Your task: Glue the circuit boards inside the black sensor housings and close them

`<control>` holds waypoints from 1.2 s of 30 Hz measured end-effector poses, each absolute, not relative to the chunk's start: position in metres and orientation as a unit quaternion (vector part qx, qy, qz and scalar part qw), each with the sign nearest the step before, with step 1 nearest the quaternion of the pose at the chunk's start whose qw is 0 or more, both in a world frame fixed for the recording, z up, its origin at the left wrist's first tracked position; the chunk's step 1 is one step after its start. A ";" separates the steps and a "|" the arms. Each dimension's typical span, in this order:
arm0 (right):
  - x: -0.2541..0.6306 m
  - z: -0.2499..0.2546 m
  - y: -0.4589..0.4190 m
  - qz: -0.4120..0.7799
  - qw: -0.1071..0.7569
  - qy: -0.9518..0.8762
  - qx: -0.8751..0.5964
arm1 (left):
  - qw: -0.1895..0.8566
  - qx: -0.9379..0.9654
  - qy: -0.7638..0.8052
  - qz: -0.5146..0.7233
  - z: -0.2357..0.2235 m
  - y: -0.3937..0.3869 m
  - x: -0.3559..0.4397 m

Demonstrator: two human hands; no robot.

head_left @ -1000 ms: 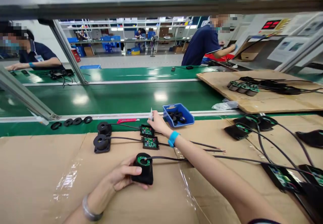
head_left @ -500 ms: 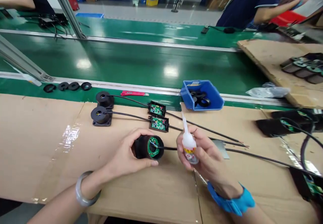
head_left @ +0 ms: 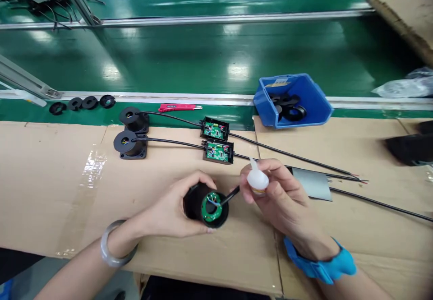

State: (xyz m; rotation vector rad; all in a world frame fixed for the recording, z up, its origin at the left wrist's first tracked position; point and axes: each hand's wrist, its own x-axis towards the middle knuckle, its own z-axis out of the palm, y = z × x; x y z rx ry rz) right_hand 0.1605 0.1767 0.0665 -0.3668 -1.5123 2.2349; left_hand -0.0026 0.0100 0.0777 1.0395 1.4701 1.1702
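Note:
My left hand [head_left: 176,207] is wrapped round a black cylindrical housing [head_left: 195,204], its open end facing right and up. Inside that end sits a green ring-shaped circuit board [head_left: 212,213] with thin wires, and a black cable [head_left: 230,195] runs out of it toward my right hand. Fingers of my right hand [head_left: 280,196] close round a small white glue bottle [head_left: 258,180] with a pointed nozzle, to the right of the housing. The nozzle points up and away from the board, not touching it. My fingers hide most of the bottle's label.
Two black round-topped bases [head_left: 126,143] are cabled to two small boxes with green boards [head_left: 218,151]. Behind lie a red utility knife [head_left: 180,107], several black rings [head_left: 89,103] and a blue bin [head_left: 294,101] of black parts. A grey plate [head_left: 313,183] lies at right.
The view has tipped downward. The housing's open end has turned more upward in my left hand, and the glue bottle has tilted so its side label shows less.

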 end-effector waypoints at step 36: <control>0.181 0.066 0.165 0.514 0.333 -0.778 -0.141 | -0.054 0.608 0.704 0.363 0.068 0.012 -0.009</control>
